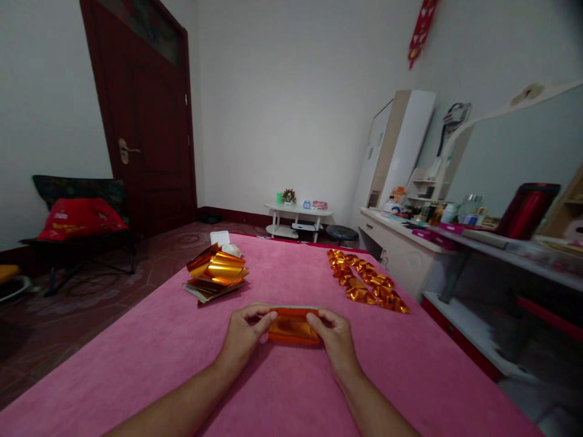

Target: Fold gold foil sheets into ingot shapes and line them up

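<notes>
A sheet of shiny orange-gold foil paper [294, 328] is held out between my two hands, just over the pink cloth. Its far edge shows a pale strip, and the sheet curves inward. My left hand [250, 331] pinches its left end, thumb on top. At the right end, my right hand [332, 331] grips it the same way. Fingers beneath the paper are partly hidden. Farther off to the left lies a loose stack of gold foil sheets [218, 273]. On the right, several folded gold foil pieces [364, 282] lie in rows.
The pink cloth [182, 370] covers the surface before me. Behind the foil stack sits a small white object [220, 237]. A dressing table [405, 233] with bottles and a red flask [528, 209] stands right. A chair with a red bag [82, 217] is left, near a door [150, 133].
</notes>
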A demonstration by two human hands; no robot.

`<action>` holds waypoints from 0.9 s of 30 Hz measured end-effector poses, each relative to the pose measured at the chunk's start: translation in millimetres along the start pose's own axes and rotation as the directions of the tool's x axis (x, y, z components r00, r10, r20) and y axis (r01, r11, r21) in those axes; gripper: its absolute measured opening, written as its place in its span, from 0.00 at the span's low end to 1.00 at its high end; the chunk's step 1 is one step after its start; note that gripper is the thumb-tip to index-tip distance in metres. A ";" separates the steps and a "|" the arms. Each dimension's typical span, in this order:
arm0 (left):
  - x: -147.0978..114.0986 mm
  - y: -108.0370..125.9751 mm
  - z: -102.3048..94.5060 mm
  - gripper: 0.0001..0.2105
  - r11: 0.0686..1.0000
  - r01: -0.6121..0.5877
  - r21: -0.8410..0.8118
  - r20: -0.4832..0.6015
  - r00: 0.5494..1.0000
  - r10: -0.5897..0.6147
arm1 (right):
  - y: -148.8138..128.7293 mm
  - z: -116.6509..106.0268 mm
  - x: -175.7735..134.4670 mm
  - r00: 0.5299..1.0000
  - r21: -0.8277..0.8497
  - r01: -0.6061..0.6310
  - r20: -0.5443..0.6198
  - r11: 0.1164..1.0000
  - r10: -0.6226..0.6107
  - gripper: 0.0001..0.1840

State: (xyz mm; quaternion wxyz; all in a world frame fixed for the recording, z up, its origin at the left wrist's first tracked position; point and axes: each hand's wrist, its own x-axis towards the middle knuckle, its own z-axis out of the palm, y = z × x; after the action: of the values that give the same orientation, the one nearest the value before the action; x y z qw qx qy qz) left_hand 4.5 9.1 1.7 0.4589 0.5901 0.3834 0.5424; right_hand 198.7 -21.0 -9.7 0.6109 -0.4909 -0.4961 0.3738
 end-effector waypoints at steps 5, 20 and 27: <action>-1.0 -0.7 -1.3 0.09 0.999 -0.017 0.039 0.027 1.000 0.016 | -2.4 0.9 0.0 0.999 -0.004 0.005 -0.034 1.000 -0.005 0.19; -2.2 1.9 -1.0 0.11 1.000 0.006 0.024 0.036 0.999 -0.007 | 2.6 -1.3 -0.8 0.999 0.002 -0.010 -0.032 1.000 0.010 0.18; -2.0 1.6 -1.2 0.08 0.998 -0.030 0.051 0.016 0.999 0.029 | 0.1 -0.5 -1.8 0.998 0.018 0.031 -0.052 0.999 -0.030 0.17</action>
State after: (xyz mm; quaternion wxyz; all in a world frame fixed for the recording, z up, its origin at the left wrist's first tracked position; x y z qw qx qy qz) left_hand 3.0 6.8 2.7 0.4382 0.6113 0.3851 0.5347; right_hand 198.8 -22.7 -10.3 0.6338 -0.4868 -0.4840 0.3563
